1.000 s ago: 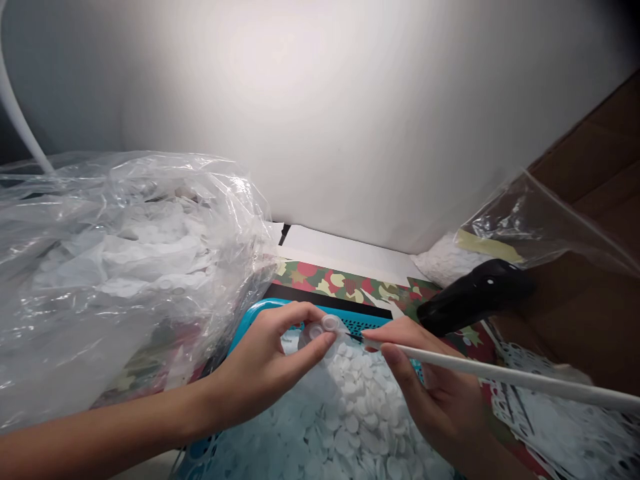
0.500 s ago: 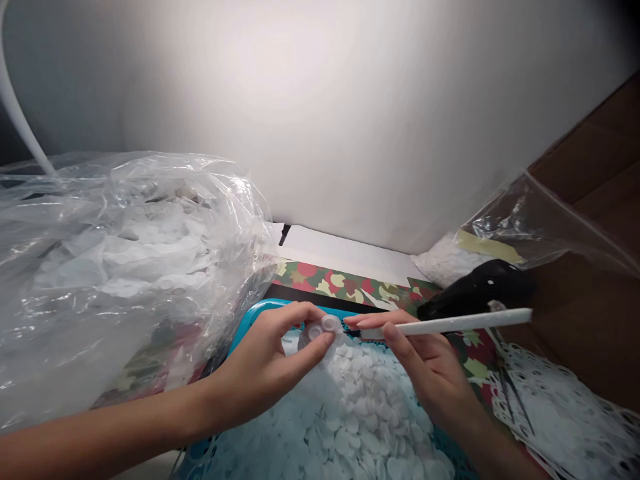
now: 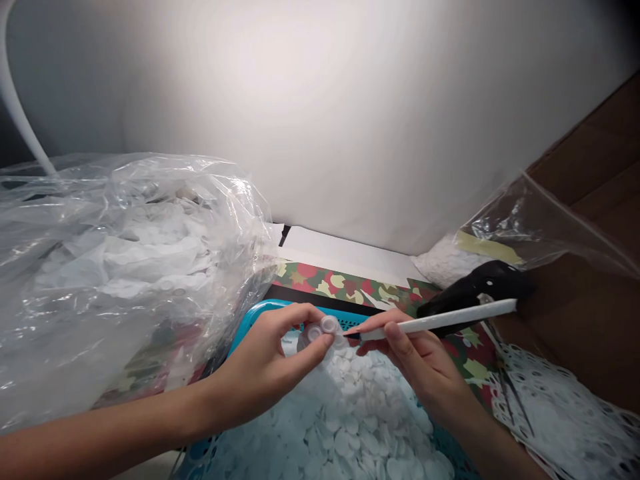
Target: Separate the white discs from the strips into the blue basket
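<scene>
Between thumb and fingers, my left hand [image 3: 280,353] pinches a small translucent plastic piece [image 3: 329,325] with round, ring-like parts. My right hand [image 3: 420,360] grips a slim white-handled tool [image 3: 450,316] with a dark, narrow tip, like a craft knife; its exact kind is unclear. The tip points left and meets or nearly meets the right edge of the plastic piece. Both hands are above a blue basket [image 3: 255,310] heaped with small white translucent discs [image 3: 370,420].
A large clear plastic bag [image 3: 150,267] of white pieces fills the left. At right lie a black object [image 3: 480,287], a clear bag [image 3: 530,207], a pile of perforated white scraps [image 3: 565,407] and a brown cardboard box [image 3: 595,307]. A patterned sheet [image 3: 340,283] runs behind the basket.
The white-handled tool has shifted left, its tip closer to the plastic piece. Fingers of my right hand have curled lower around it. My left hand has hardly moved.
</scene>
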A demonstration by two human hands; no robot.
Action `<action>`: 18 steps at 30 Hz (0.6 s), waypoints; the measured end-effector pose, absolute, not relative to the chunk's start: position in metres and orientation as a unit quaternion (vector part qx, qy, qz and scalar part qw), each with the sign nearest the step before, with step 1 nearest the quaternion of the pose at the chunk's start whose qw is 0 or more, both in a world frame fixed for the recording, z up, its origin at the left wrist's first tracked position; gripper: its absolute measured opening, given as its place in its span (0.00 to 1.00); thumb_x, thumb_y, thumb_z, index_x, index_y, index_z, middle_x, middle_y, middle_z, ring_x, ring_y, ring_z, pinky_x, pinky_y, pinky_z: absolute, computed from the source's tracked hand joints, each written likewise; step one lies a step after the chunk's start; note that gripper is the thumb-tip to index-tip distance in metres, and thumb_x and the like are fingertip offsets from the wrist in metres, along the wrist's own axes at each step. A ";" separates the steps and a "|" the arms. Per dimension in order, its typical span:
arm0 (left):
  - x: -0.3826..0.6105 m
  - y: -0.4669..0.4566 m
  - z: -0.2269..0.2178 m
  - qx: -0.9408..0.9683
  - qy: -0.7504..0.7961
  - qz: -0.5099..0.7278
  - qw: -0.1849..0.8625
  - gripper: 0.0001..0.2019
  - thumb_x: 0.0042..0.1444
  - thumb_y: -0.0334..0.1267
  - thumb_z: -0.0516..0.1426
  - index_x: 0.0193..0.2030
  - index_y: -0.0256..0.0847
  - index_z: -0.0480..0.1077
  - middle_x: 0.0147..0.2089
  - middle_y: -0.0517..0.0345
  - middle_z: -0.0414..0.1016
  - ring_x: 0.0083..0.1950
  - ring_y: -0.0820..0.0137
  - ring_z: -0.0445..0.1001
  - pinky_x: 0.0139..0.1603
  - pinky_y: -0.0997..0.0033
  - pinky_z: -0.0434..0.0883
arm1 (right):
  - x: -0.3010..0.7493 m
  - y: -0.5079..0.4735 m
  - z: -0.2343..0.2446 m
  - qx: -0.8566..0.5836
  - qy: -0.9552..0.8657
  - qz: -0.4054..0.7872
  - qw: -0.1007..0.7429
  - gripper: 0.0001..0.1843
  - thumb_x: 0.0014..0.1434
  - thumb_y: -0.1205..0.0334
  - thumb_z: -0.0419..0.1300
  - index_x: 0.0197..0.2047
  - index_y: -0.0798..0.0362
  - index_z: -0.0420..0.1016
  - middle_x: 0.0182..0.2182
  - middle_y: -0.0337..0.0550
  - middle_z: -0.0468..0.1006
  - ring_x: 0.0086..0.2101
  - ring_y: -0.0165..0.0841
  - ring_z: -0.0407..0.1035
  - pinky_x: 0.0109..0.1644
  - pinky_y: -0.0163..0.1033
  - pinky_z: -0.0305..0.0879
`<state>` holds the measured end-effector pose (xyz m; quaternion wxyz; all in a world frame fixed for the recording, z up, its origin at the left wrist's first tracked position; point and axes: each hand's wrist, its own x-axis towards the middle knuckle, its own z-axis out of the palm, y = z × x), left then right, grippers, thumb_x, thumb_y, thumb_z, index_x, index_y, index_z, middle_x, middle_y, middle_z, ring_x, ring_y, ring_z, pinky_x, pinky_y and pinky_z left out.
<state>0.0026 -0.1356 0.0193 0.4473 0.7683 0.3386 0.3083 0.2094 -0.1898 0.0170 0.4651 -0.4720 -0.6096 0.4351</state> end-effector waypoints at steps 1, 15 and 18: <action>0.002 -0.136 0.020 0.768 0.341 0.307 0.447 0.07 0.62 0.40 0.53 0.36 0.43 0.69 0.33 0.64 0.71 0.36 0.74 0.69 0.36 0.78 0.64 | 0.210 -0.191 0.018 -0.477 -0.626 0.411 0.461 0.17 0.69 0.57 0.46 0.43 0.48 0.76 0.38 0.42 0.75 0.39 0.33 0.71 0.45 0.37 0.70; 0.002 -0.138 0.020 0.786 0.328 0.289 0.437 0.08 0.60 0.41 0.55 0.34 0.41 0.69 0.34 0.63 0.73 0.37 0.73 0.70 0.38 0.74 0.65 | 0.203 -0.205 0.029 -0.421 -0.800 0.218 0.367 0.16 0.63 0.74 0.52 0.52 0.51 0.70 0.42 0.42 0.76 0.43 0.32 0.68 0.48 0.37 0.66; 0.002 -0.139 0.021 0.786 0.317 0.295 0.442 0.06 0.59 0.40 0.56 0.34 0.40 0.69 0.33 0.63 0.73 0.36 0.74 0.69 0.38 0.75 0.65 | 0.204 -0.205 0.028 -0.432 -0.789 0.233 0.371 0.14 0.64 0.73 0.51 0.50 0.51 0.70 0.39 0.43 0.75 0.41 0.33 0.68 0.45 0.37 0.67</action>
